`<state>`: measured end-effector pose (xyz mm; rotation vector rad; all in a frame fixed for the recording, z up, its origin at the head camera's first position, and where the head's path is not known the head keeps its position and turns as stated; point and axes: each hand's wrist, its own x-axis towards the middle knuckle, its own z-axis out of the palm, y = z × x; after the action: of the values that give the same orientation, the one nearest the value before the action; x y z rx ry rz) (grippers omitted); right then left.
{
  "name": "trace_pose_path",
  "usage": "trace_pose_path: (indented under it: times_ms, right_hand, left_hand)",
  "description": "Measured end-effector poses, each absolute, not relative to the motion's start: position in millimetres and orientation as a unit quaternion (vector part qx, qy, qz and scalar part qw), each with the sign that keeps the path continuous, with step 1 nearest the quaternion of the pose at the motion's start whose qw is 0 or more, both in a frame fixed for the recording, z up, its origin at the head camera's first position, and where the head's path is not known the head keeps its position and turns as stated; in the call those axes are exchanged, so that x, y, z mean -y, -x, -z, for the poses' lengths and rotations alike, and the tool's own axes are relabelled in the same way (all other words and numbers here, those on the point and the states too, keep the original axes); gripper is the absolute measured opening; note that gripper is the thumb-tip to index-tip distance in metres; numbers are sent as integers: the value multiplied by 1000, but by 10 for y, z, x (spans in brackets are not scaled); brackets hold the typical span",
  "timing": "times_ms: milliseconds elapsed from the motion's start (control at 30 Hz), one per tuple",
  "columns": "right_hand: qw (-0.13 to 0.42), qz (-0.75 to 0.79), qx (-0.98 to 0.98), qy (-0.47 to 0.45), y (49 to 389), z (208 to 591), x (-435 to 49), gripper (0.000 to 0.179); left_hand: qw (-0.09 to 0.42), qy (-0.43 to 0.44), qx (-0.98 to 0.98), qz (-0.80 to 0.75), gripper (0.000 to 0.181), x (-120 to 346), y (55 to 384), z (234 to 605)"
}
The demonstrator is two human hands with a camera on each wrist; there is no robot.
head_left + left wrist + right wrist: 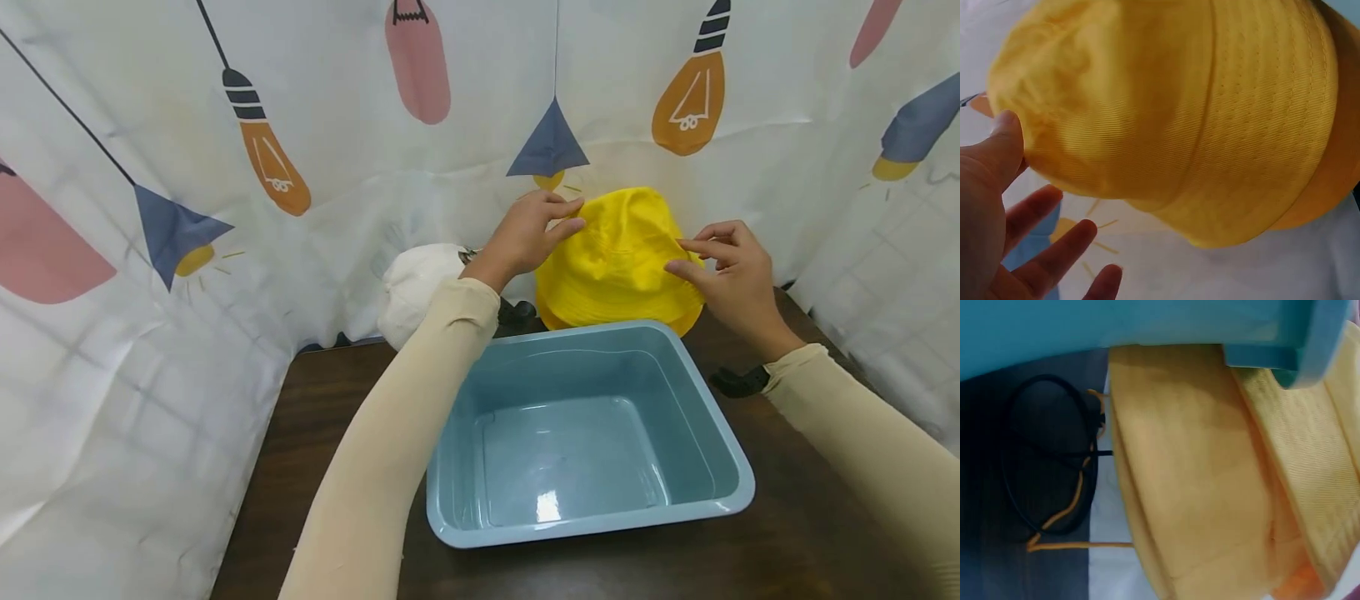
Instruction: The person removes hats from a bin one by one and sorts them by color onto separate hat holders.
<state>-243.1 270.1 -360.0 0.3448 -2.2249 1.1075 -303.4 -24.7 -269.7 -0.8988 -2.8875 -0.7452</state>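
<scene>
A yellow bucket hat [626,258] stands behind the blue tub [570,454], crown up and brim towards the tub. My left hand [528,233] pinches the crown's upper left edge; in the left wrist view the thumb [1007,134] lies against the yellow cloth and the other fingers spread below. On the hat's right side, my right hand [735,271] pinches the cloth between thumb and fingers. The right wrist view shows the hat's brim [1191,469] close up, partly covered by the tub's rim [1260,356].
To the left, a white cap [420,292] is partly hidden by my left forearm. A black cable [1050,378] and an orange cord [1079,545] appear in the right wrist view. Behind the dark wooden table [330,417] hangs a white cloth [480,142] printed with lamps.
</scene>
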Motion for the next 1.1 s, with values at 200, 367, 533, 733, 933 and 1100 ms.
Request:
trace_pose_path:
  times_ms: [200, 367, 533, 733, 933, 1100]
  right_hand:
    - [362, -457, 800, -140, 2385, 3593, -2569, 14]
    - [368, -481, 788, -116, 2298, 3580, -2532, 13]
    - [346, -475, 805, -78, 2375, 3816, -2721, 16]
    - [289, -476, 829, -43, 2432, 4030, -2785, 29]
    - [284, -464, 838, -43, 2365, 3967, -2780, 33]
    - [297, -449, 840, -61, 2339, 3707, -2812, 32]
  left_hand:
    - [51, 263, 940, 212, 48, 121, 3120, 2783]
    - [66, 256, 945, 194, 38, 117, 3120, 2811]
    - [41, 261, 949, 170, 35, 161, 3117, 2851]
    - [11, 261, 956, 133, 34, 156, 3118, 2931]
    - [39, 238, 963, 118, 39, 143, 3036, 2949]
    - [135, 207, 965, 83, 42, 68, 2664, 2910]
